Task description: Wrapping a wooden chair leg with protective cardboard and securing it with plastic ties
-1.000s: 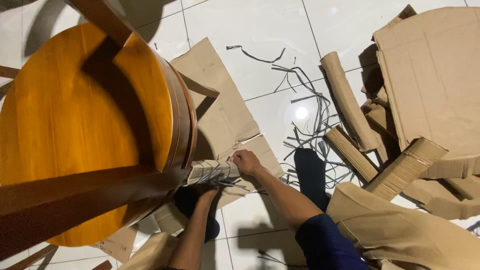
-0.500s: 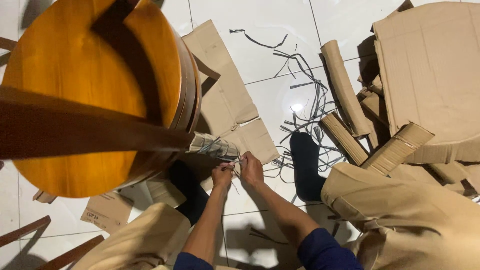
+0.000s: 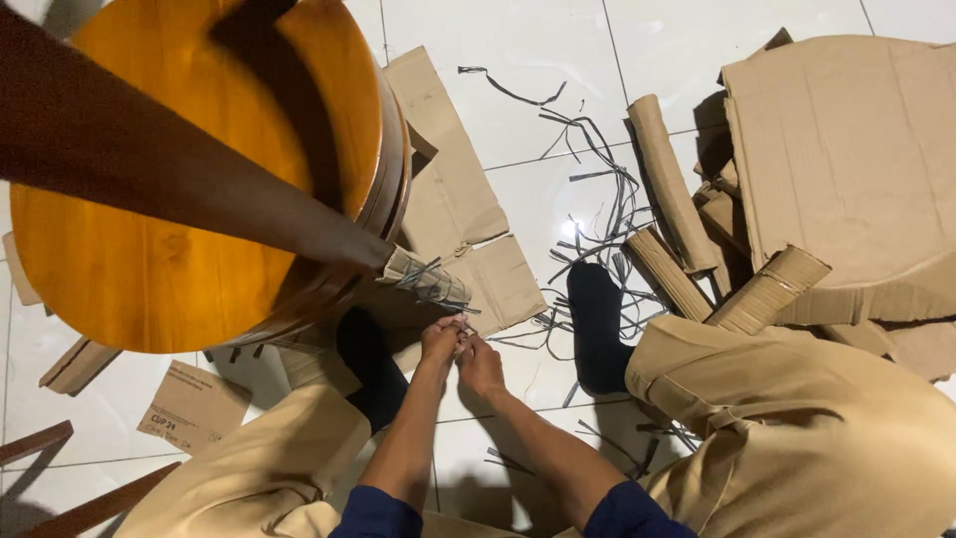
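Observation:
An upturned round wooden table (image 3: pixel 179 189) lies in front of me, one dark leg (image 3: pixel 179 169) pointing toward me. The leg's end is wrapped in cardboard (image 3: pixel 423 279) bound with thin grey strips. My left hand (image 3: pixel 441 341) and my right hand (image 3: pixel 481 364) meet just below that wrapped end, fingers pinched together on the loose ends of a grey strip (image 3: pixel 468 329). My arms wear dark blue sleeves.
Flat cardboard (image 3: pixel 453 189) lies under the table edge. Loose grey strips (image 3: pixel 597 189) are scattered on the white tiles. Rolled cardboard pieces (image 3: pixel 667 179) and a big cardboard sheet (image 3: pixel 846 159) lie at the right. My dark-socked feet (image 3: pixel 597 324) and beige trousers frame the hands.
The table leg has swung upward to the left in view. My right hand has left the wrapped end, and both hands have drawn back toward me, joined on the strip.

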